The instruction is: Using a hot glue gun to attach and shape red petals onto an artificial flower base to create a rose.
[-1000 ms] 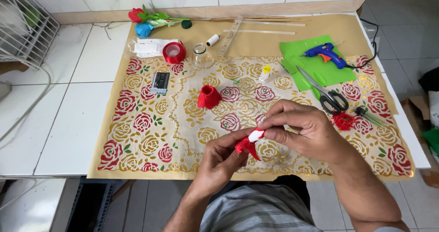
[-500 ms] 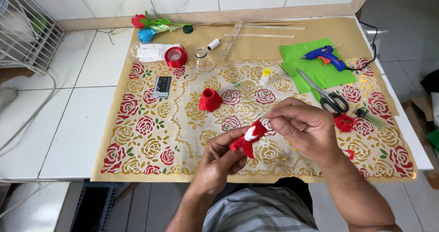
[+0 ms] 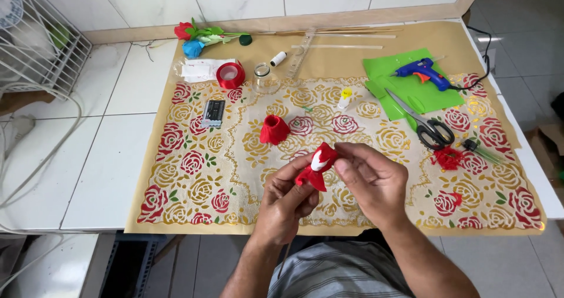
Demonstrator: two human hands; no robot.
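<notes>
Here, seen from above, a person's two bare hands meet over the middle of a table covered by a gold mat (image 3: 194,180) printed with red and gold roses. The left hand (image 3: 286,207) is closed around the lower part of a small red fabric flower (image 3: 317,167), gripping it from below with fingers curled. The right hand (image 3: 371,183) comes in from the right, its thumb and fingertips pinching the top edge of the same flower, where a small white patch shows among the red folds. The flower is held in the air just above the mat, near the front edge of the table. Just behind the hands, a second red fabric piece (image 3: 274,129), rolled into a cup shape, stands on the mat. To the right lie black-handled scissors (image 3: 424,123), partly on a green sheet (image 3: 405,83), and a blue glue gun (image 3: 422,72) rests on that sheet with its cord trailing off to the right. Near the scissors sits a loose tuft of red scraps (image 3: 449,157). Towards the back of the table are a roll of red ribbon (image 3: 230,75), a small glass jar (image 3: 264,78), a white spool of thread (image 3: 278,58), a small yellow-capped bottle (image 3: 344,98) and a dark flat rectangular object (image 3: 213,113). At the far edge lie finished fabric flowers (image 3: 197,38), red and blue with green leaves, beside some thin sticks (image 3: 335,34). A white wire rack (image 3: 35,51) stands at the far left, off the mat.
</notes>
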